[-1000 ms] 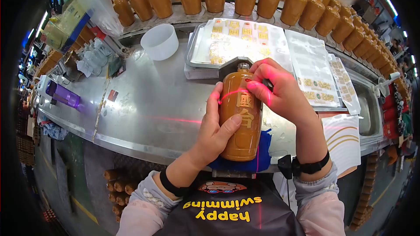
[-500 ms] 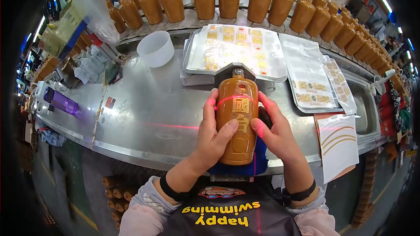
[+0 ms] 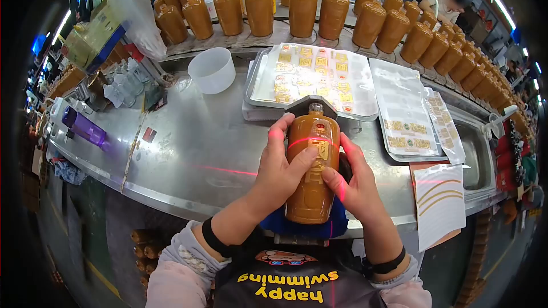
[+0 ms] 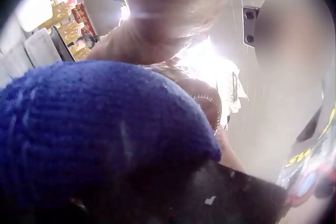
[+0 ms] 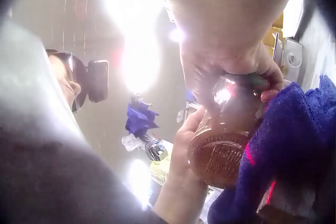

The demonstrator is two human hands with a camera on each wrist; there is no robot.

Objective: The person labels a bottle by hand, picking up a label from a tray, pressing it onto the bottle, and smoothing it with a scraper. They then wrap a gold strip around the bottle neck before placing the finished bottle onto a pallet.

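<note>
A brown glazed bottle [image 3: 308,197] with raised gold characters and a small red seal leans back in a dark angled holder [image 3: 297,102]. My left hand [image 3: 279,165] grips its left side, with the thumb lying over the upper gold character. Around the right side curls my right hand [image 3: 357,185], its thumb at the lower character. Fingers behind the bottle are hidden in the head view. A blue cloth [image 3: 339,225] lies under the bottle's lower end. In the right wrist view, the bottle's embossed base [image 5: 218,155] shows beside the blue cloth [image 5: 283,134].
Sheets of gold decals [image 3: 319,71] lie on a tray behind the holder, with more decal sheets [image 3: 405,128] to the right. A white tub [image 3: 211,71] and a purple bottle [image 3: 85,128] stand leftward. Several brown bottles [image 3: 260,11] line the back ledge. A sink [image 3: 476,159] is at right.
My right hand has left the red seal near the shoulder and come down to the bottle's right side. My left thumb has slid up onto the upper gold character.
</note>
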